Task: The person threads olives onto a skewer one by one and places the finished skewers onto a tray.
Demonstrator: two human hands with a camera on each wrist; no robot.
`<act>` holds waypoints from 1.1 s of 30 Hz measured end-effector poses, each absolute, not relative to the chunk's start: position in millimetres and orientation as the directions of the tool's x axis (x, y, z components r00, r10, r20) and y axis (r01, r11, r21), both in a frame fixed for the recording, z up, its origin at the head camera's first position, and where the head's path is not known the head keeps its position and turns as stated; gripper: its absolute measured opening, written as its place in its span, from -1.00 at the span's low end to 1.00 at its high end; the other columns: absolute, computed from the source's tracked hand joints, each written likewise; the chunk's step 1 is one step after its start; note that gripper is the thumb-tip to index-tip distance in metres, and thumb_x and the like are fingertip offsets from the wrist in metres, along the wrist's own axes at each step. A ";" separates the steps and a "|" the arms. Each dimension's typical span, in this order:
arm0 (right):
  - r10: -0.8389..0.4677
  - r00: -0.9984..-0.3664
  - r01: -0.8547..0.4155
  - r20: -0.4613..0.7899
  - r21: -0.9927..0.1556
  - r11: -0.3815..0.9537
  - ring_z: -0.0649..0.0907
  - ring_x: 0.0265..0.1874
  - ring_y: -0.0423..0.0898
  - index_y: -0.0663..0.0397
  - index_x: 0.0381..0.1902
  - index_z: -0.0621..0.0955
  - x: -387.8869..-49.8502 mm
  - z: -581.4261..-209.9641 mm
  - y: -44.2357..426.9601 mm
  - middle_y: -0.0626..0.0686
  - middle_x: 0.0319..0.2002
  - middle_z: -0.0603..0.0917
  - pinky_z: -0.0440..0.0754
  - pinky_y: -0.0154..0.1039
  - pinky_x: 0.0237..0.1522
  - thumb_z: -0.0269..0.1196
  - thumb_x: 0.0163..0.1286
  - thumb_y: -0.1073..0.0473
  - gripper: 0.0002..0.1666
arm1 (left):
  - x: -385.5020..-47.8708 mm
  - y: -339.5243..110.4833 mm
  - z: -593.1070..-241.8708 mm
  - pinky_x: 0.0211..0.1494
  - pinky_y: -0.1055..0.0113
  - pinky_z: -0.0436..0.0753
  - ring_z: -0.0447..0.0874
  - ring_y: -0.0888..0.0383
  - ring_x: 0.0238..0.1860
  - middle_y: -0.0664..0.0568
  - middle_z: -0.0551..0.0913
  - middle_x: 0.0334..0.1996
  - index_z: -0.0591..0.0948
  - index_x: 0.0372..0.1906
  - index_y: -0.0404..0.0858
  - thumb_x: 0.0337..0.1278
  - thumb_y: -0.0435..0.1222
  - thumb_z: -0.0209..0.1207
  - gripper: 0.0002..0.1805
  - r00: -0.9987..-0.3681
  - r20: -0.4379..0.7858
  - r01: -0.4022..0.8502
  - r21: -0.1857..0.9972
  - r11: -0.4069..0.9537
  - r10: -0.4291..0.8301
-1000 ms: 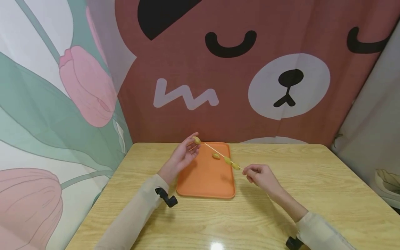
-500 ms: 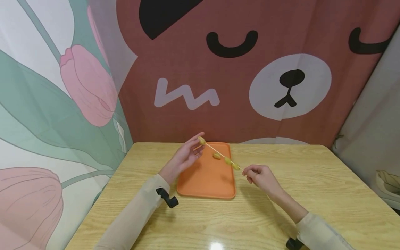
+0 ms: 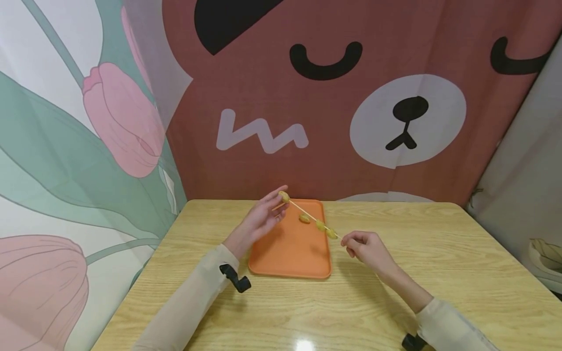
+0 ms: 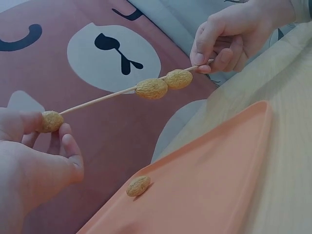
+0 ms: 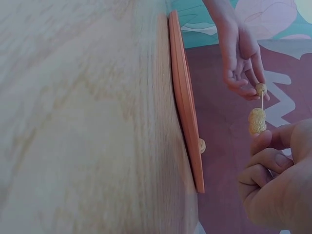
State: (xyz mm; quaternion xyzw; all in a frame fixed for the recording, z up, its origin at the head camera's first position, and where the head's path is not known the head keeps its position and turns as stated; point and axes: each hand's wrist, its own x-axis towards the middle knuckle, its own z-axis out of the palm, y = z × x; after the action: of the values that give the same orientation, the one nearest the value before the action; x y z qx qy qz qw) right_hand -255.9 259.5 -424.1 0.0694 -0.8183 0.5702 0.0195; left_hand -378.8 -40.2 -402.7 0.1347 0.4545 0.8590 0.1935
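A thin wooden skewer (image 4: 100,101) slants between both hands above the tray. My right hand (image 3: 366,248) pinches its near end between thumb and fingers. Two wrinkled yellow-brown oval pieces (image 4: 151,88), like dried fruit, are threaded side by side close to that hand. My left hand (image 3: 259,219) pinches another wrinkled oval piece (image 4: 52,121) at the skewer's far end. Skewer and piece meet there; how deep the tip goes is hidden. One more loose oval piece (image 4: 138,186) lies on the orange tray (image 3: 287,253), under the skewer.
The tray lies flat on a wood-grain table (image 3: 386,312), near its back edge. Behind the table hangs a curtain (image 3: 325,170) with a bear print, and a flower-print one (image 3: 52,146) is on the left. Something pale (image 3: 544,256) stands beyond the right edge.
My left hand has moved slightly right, bringing its oval piece from just off the skewer's tip onto it. The right hand and skewer have stayed nearly still.
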 end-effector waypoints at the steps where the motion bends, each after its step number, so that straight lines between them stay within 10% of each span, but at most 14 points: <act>1: -0.091 -0.990 -0.135 0.111 -0.930 0.340 0.31 -0.69 -0.17 0.42 -0.15 0.66 -256.0 -424.2 259.4 0.14 -0.56 0.55 0.25 -0.32 -0.64 0.13 0.51 0.32 -0.77 | -378.4 -39.9 -402.5 0.03 0.35 0.50 0.37 -0.10 0.29 0.03 0.53 0.03 0.36 0.54 -0.13 0.57 -0.28 0.05 -0.47 -0.892 0.057 -0.203 0.835 -0.511 0.447; 33: -0.119 -0.985 -0.160 0.124 -0.913 0.374 0.28 -0.68 -0.17 0.40 -0.17 0.66 -254.3 -430.3 253.8 0.08 -0.58 0.50 0.24 -0.32 -0.64 0.11 0.51 0.33 -0.77 | -368.8 -44.1 -408.9 0.33 0.10 0.48 0.66 -0.08 0.13 -0.23 0.64 0.08 0.58 0.12 -0.44 0.46 -0.35 0.19 -0.72 -0.921 0.087 -0.065 0.927 -0.370 0.381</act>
State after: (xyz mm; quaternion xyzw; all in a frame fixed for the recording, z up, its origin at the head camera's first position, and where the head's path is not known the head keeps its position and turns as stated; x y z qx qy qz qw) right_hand -254.3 253.8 -430.3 0.0840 -0.8287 0.5530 0.0185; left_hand -368.8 -44.1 -408.9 0.1449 0.5444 0.8148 0.1367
